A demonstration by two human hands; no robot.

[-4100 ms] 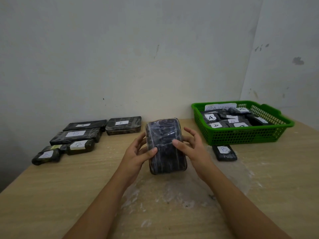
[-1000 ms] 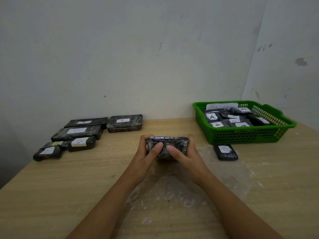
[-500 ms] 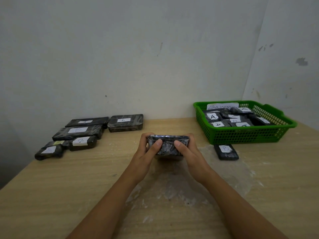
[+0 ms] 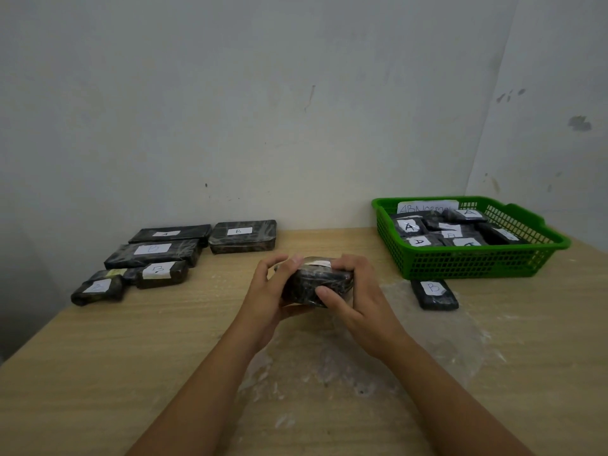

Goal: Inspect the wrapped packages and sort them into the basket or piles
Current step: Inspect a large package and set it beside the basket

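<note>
A dark package wrapped in clear film (image 4: 316,284) is held just above the middle of the wooden table (image 4: 131,350), tilted so a white label edge shows on its top. My left hand (image 4: 268,291) grips its left end from beside and below. My right hand (image 4: 355,292) grips the right end, thumb across the near face. A green basket (image 4: 473,263) at the back right holds several labelled packages. At the back left lie piles of dark packages (image 4: 154,255) labelled A and B.
One small package marked B (image 4: 434,294) lies on the table just in front of the basket. A sheet of clear film (image 4: 427,334) lies spread under my hands. The wall runs close behind the table, and the table's left edge falls away near the piles.
Four seconds ago the package stood upright with its broad face towards me; it was laid flat, and in the last half second it tipped so the labelled top shows.
</note>
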